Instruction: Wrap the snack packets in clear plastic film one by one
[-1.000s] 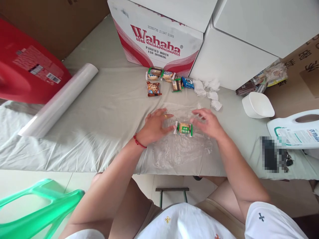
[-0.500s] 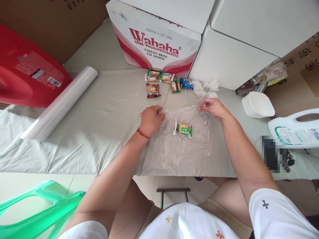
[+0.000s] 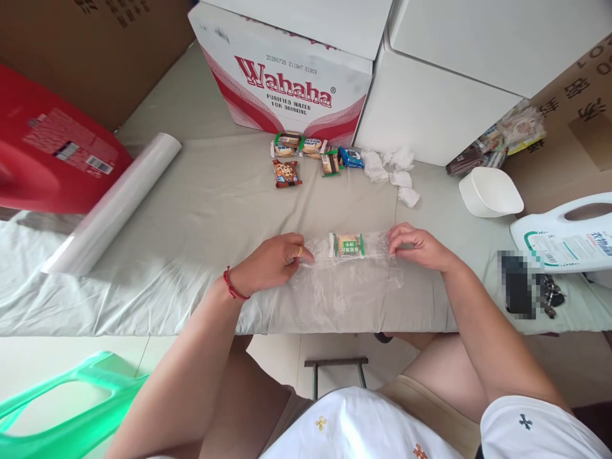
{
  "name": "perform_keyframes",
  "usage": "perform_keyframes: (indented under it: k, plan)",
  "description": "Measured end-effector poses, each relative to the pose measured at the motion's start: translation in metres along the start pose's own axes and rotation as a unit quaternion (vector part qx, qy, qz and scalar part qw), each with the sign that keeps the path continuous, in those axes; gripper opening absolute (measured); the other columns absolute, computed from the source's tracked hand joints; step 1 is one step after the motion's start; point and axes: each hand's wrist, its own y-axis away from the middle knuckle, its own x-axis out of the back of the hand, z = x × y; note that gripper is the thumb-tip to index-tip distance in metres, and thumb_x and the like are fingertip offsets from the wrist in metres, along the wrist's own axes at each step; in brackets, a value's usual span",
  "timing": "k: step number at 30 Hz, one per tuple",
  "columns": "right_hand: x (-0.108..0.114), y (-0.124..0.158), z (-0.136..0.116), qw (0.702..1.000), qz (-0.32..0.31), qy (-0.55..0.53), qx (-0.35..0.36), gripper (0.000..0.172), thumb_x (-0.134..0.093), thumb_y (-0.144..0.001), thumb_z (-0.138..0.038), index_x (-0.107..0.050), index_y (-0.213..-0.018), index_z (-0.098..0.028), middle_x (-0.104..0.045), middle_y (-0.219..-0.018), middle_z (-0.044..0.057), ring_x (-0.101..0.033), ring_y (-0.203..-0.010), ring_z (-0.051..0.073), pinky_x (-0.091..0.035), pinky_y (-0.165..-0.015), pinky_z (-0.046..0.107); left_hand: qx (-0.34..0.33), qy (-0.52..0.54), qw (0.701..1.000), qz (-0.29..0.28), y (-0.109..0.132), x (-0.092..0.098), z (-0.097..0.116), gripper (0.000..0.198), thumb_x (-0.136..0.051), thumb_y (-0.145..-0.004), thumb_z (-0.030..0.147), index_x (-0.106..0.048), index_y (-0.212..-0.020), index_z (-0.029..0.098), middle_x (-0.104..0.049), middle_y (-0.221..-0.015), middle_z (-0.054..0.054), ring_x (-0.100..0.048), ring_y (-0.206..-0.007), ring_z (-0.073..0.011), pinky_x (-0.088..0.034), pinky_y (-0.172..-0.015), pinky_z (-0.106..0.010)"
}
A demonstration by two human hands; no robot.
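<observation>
Red plastic marks the jug [image 3: 52, 143] at far left, with a roll of clear film [image 3: 115, 201] lying just beside it; wrapped snacks [image 3: 313, 146] stand between the sheet of film [image 3: 344, 280] and the Wahaha carton [image 3: 287, 83], then crumpled white wads [image 3: 375, 167], a white bowl [image 3: 491, 191] and a detergent bottle [image 3: 568, 236]. The left hand [image 3: 270, 262], fingers bent, meets the sheet's left side (pinching or pressing, I cannot tell). Mid-sheet lies the green-and-white packet [image 3: 347, 245], long axis crosswise, ends pointing towards the hands. The right hand [image 3: 423, 250] pinches the sheet's right edge.
</observation>
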Motion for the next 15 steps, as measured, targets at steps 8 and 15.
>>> perform_keyframes:
  k: [8, 15]
  plan:
    - [-0.021, 0.014, 0.018, 0.992, 0.052, 0.111, 0.008, 0.022, -0.061, -0.093, -0.031, -0.081, -0.084, -0.032, -0.072, -0.095, 0.007, -0.059, -0.113, 0.030, -0.048, -0.105, 0.055, 0.021, 0.022, 0.997, -0.071, 0.026, 0.017, -0.012, 0.035, -0.052, -0.086, 0.022, -0.081, -0.104, 0.028, -0.070, -0.113, -0.004, -0.068, -0.105, -0.0206, -0.054, -0.094, -0.032]
    - [-0.024, 0.015, 0.006, 0.959, 0.277, 0.021, -0.046, 0.012, -0.063, -0.090, -0.031, -0.074, -0.087, -0.028, -0.071, -0.113, 0.006, -0.064, -0.113, 0.027, -0.049, -0.104, 0.049, 0.188, 0.002, 0.981, 0.054, 0.038, 0.005, -0.008, 0.067, -0.074, -0.077, 0.050, -0.061, -0.135, 0.019, -0.065, -0.122, -0.011, -0.065, -0.091, -0.0242, -0.057, -0.081, -0.037]
